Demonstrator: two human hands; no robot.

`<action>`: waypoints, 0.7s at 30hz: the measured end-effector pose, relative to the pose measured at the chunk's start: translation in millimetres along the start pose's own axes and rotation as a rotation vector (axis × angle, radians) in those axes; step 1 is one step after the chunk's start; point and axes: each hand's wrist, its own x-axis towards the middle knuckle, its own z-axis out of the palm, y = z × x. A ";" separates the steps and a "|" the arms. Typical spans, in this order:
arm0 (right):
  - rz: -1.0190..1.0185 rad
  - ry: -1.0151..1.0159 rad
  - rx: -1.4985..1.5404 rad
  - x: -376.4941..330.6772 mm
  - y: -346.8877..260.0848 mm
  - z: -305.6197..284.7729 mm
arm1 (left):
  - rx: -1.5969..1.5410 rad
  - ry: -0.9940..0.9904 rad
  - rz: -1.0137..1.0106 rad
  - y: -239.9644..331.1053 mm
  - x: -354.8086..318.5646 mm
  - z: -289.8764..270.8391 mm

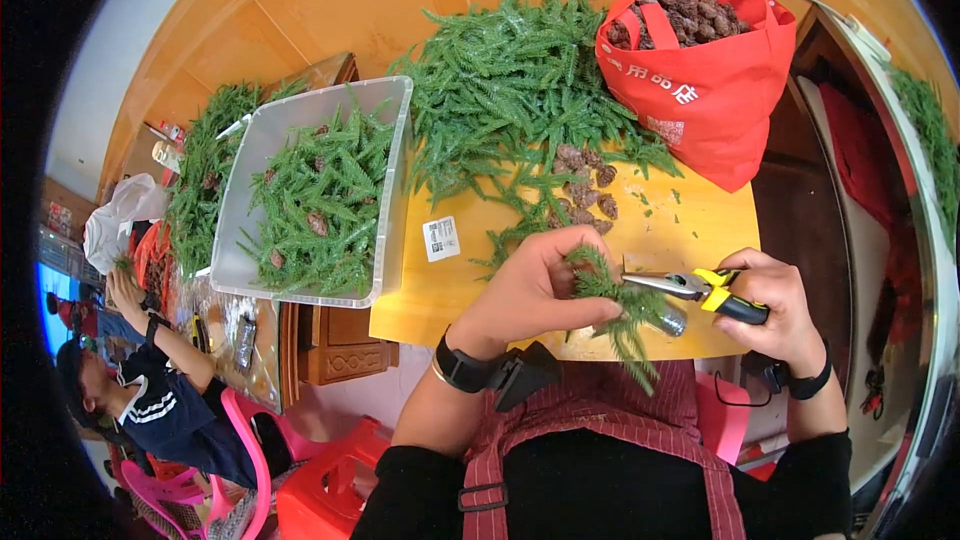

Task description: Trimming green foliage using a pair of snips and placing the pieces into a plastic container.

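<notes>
The left hand [535, 285] is closed around a green sprig [615, 305] just above the table [690, 230] edge, its stem pointing right. The right hand [775, 305] grips yellow-handled pliers [695, 288] lying level, their tips apparently touching the sprig.

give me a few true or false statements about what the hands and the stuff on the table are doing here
1. The right hand holds yellow-handled pliers. True.
2. The left hand holds a pine cone. False: it grips a green sprig.
3. The red bag is full of green sprigs. False: it holds brown pine cones.
4. The clear plastic bin contains green sprigs. True.
5. A few loose pine cones lie on the yellow table. True.
</notes>
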 end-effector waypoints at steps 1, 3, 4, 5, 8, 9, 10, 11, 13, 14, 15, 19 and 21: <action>0.004 0.016 -0.042 -0.1 -1.5 0.0 | -0.024 0.053 -0.015 2.6 -0.3 2.0; 0.084 0.058 -0.084 -1.3 -8.6 4.8 | 0.497 0.215 0.348 -10.1 6.1 2.9; 0.164 0.098 -0.124 -2.1 -12.4 7.3 | 1.017 0.375 0.711 -15.3 9.0 4.2; 0.162 0.098 -0.122 -3.2 -16.6 8.4 | 1.019 0.376 0.711 -16.3 8.7 6.5; 0.401 0.034 -0.056 -4.2 -22.5 9.0 | 1.318 0.493 0.879 -15.1 6.9 11.6; 0.364 0.053 -0.004 -2.9 -21.5 8.4 | 1.113 0.485 0.768 -10.6 5.6 15.2; 0.327 0.072 0.048 -1.5 -20.4 7.8 | 0.910 0.473 0.655 -8.0 5.0 16.8; 0.326 0.072 0.048 -0.8 -18.2 6.4 | 0.910 0.473 0.655 -8.1 4.2 14.4; 0.198 0.057 0.021 -1.2 -11.3 1.4 | 0.611 0.293 0.471 -8.5 2.3 7.0; 0.198 0.056 0.022 -1.2 -9.3 -1.5 | 0.611 0.294 0.469 -8.6 1.6 6.0; 0.187 0.016 0.040 -0.9 -7.8 -5.0 | 0.483 0.253 0.427 -8.8 1.2 5.4; 0.160 -0.029 0.071 -0.2 -5.5 -10.8 | 0.179 0.140 0.158 -5.4 -3.1 3.9; 0.142 -0.043 0.079 2.5 -5.3 -9.9 | 0.166 0.101 0.175 -6.7 -2.9 2.4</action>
